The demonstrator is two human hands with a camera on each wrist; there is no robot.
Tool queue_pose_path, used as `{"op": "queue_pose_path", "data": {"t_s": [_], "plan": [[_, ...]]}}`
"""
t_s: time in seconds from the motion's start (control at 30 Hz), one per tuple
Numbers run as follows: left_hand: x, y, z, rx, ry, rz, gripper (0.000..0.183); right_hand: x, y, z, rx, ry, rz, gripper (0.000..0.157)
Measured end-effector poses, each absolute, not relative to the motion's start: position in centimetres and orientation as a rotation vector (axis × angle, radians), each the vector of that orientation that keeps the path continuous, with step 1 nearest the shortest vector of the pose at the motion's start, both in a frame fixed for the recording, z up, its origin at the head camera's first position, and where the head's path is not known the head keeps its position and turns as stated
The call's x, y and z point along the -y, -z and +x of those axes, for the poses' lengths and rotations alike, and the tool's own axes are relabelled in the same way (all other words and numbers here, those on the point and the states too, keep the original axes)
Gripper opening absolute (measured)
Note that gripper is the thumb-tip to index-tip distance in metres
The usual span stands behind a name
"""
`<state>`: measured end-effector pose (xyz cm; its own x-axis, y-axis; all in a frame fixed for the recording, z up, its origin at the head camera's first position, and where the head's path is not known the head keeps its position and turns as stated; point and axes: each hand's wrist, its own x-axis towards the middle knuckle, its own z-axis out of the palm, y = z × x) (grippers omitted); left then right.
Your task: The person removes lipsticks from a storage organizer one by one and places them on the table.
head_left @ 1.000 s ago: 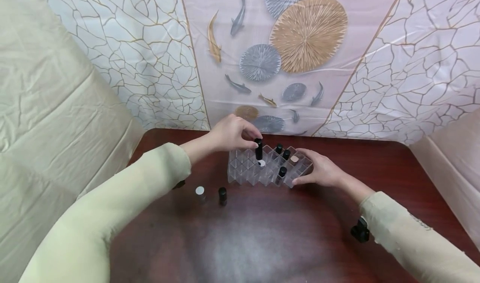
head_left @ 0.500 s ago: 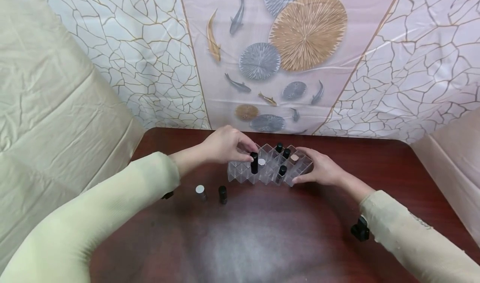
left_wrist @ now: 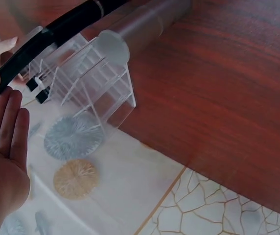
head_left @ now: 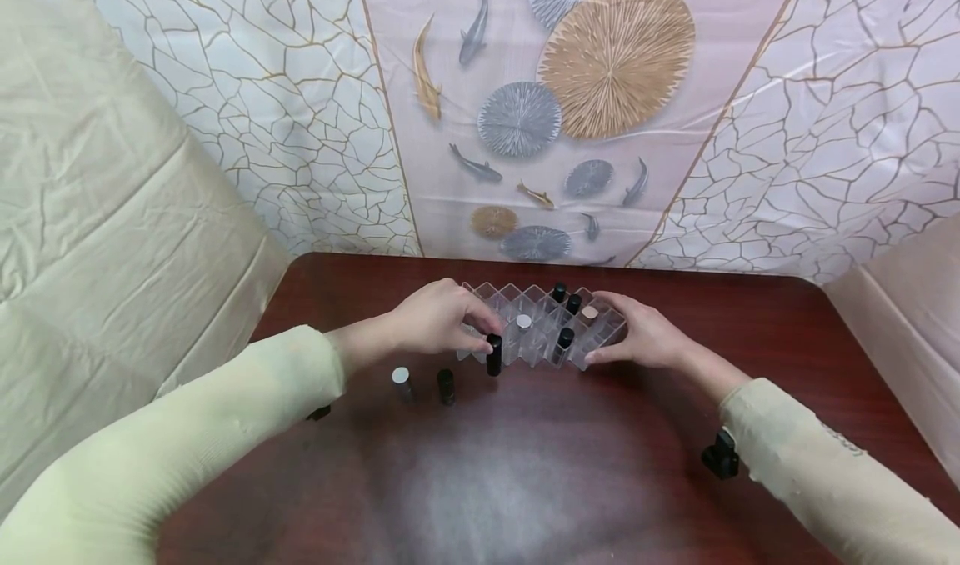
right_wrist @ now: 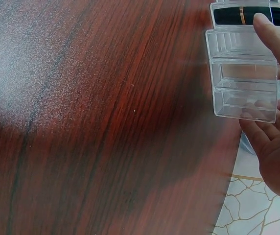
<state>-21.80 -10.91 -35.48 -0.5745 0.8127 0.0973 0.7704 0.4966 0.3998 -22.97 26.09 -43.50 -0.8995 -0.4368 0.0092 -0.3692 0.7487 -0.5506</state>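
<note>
In the head view my left hand (head_left: 438, 319) pinches a black lipstick tube (head_left: 494, 357) upright between thumb and fingers, just in front of the clear lipstick organizer (head_left: 534, 348). My right hand (head_left: 648, 332) grips the organizer's right end, thumb at the front and fingers behind. Several lipsticks stand in its slots: black ones, a white-topped one (head_left: 523, 322) and a beige-topped one (head_left: 589, 312). The right wrist view has the thumb over a black lipstick (right_wrist: 228, 15) with a gold band inside a slot. From the left wrist, the held black tube (left_wrist: 25, 58) crosses before the organizer.
On the dark red wooden table (head_left: 510, 482), left of the organizer, stand a silver-topped lipstick (head_left: 402, 384) and a black lipstick (head_left: 446, 387). A patterned cloth (head_left: 525, 132) hangs behind the table's back edge, with pale cloth at both sides.
My left hand has drawn the black lipstick from above the organizer toward me and leftward, down past its front edge. My right hand keeps its grip on the organizer.
</note>
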Motion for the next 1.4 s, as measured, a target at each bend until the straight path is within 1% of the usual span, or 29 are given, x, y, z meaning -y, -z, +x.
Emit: {"op": "queue_pose_path", "data": {"t_s": [0.33,0.7,1.4], "plan": [[11.7,37.3,-21.0,-2.609,-0.638,1.345,0.021,-26.1,43.4,-23.0,-2.821,0.849,-0.637,0.108],[12.0,38.7,-20.2,-2.596,-0.605,1.375,0.021,-26.0,43.3,-22.8,-2.822,0.855,-0.644,0.106],[11.6,40.0,-19.6,-2.588,-0.597,1.387,0.019,-26.1,43.6,-23.0,-2.828,0.844,-0.661,0.108]]}}
